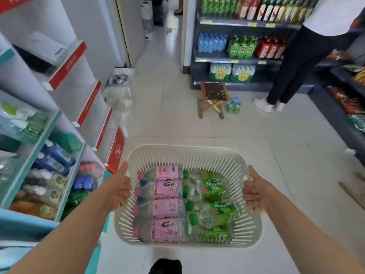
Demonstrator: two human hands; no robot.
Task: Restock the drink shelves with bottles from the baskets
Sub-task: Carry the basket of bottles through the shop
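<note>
At 6 o'clock, low in the view: a cream slatted basket (185,148) is held off the floor (197,131) between both arms.
Left hand (118,190): grips the basket's rim at its 9 o'clock side, fingers curled under the edge and thumb lying along the top.
Right hand (254,192): clasps the rim at the basket's 3 o'clock side, fingers wrapped over the edge.
Hands together: both are closed on the basket and carry it level.
Pink-labelled bottles (166,206): four clear bottles lie on their sides in the basket's 9 o'clock half, stacked one behind the other, caps toward the left hand.
Green-labelled bottles (213,208): several clear bottles with green caps lie in the 3 o'clock half, touching the pink row, some tilted over each other.
Drink shelves (217,59): a dark rack at 1 o'clock, well apart from the basket, holds rows of blue, green and red bottles, with wrapped multipacks on the lowest level.
Stool (213,99): a small folding wooden one stands on the floor at 12 o'clock, before the rack.
Loose bottles (234,107): a small cluster stands upright just beside the stool, toward 3 o'clock.
Other person (296,62): stands at 2 o'clock in dark trousers and white shoes, facing the rack.
Teal shelf (42,143): at 9 o'clock, stocked with toiletry bottles lying in rows.
Snack shelf (335,115): at 3 o'clock, with bagged goods, blurred.
</note>
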